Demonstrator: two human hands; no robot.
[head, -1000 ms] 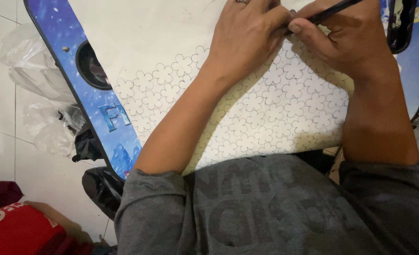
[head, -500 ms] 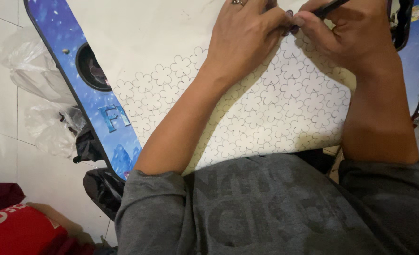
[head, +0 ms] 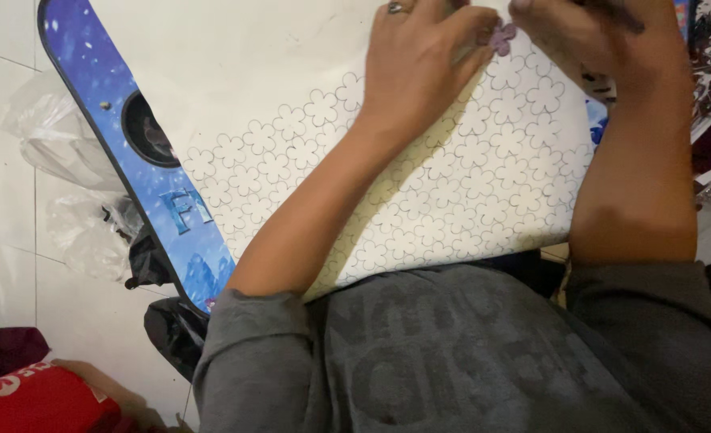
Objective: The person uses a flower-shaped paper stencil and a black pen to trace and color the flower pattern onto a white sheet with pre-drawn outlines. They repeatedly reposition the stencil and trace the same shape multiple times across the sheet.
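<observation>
Head view: both hands [head: 427,60] pinch a purple flower cutout [head: 500,37] over the patterned sheet [head: 484,192].

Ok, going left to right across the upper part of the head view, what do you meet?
Clear plastic bag → blue board → white sheet with flower outlines → left hand → small purple flower piece → right hand.

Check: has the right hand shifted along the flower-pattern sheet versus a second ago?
Yes. The right hand has crept toward the sheet's far edge, closer to the left hand.
</observation>
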